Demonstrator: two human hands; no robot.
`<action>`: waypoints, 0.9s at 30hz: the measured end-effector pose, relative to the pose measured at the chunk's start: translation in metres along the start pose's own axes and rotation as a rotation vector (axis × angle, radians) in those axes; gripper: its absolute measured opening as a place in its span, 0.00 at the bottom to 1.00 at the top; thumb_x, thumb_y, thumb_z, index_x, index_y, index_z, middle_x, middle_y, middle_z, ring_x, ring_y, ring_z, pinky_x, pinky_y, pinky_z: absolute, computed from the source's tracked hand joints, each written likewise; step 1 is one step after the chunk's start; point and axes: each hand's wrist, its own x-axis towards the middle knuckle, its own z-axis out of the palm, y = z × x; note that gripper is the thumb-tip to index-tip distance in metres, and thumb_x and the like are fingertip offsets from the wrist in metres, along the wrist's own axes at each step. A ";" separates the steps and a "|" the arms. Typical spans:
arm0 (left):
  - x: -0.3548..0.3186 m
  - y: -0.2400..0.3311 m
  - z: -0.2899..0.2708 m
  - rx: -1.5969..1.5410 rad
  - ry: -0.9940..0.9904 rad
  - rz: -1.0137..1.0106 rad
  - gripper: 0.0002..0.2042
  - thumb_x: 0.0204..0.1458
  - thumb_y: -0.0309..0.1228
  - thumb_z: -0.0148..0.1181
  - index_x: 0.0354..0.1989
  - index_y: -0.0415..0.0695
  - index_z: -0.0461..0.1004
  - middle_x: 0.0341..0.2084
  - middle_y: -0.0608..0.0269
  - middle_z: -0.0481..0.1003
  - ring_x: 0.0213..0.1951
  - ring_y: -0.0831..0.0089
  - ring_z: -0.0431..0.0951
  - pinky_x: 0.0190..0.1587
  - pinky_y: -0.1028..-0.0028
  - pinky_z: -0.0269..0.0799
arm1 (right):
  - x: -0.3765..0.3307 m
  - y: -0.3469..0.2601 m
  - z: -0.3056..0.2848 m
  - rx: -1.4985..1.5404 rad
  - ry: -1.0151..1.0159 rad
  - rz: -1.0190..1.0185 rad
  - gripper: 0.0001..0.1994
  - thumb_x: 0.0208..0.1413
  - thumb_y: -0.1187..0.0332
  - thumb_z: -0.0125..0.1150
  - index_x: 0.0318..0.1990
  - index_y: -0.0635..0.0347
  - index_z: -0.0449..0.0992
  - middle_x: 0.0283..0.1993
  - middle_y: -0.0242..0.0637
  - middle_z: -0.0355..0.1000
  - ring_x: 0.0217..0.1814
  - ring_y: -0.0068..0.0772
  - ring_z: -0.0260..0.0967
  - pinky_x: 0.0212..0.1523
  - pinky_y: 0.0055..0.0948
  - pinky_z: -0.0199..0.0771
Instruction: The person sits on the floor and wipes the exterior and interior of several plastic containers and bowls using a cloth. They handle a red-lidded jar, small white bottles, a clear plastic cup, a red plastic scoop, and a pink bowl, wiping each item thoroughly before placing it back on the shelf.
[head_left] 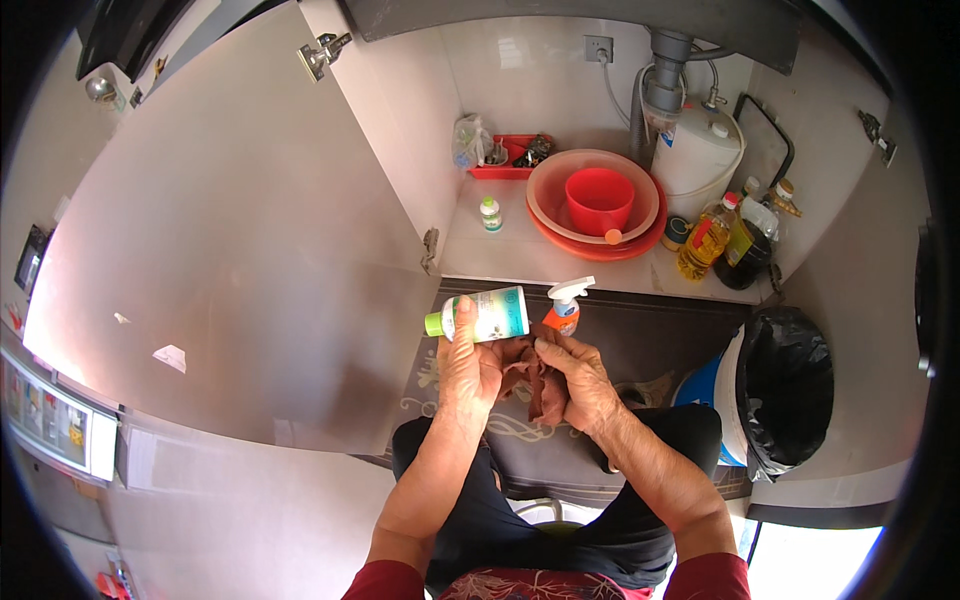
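Both hands, left hand (468,362) gripping bottle (487,315), hover before cabinet floor's front edge (560,283).

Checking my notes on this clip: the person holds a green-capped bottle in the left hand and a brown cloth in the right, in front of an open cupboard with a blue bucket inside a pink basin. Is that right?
One detail is off: the bucket inside the pink basin is red, not blue, as the head view shows. The rest stands: the left hand holds the green-capped bottle, the right hand holds the brown cloth, and the cupboard is open.
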 end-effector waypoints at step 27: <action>-0.025 -0.013 -0.018 0.450 -0.063 0.136 0.28 0.47 0.31 0.68 0.49 0.43 0.54 0.41 0.61 0.66 0.42 0.76 0.70 0.45 0.75 0.70 | 0.000 -0.009 -0.019 -0.136 -0.051 0.200 0.22 0.55 0.71 0.49 0.58 0.66 0.61 0.41 0.48 0.72 0.39 0.38 0.73 0.35 0.33 0.75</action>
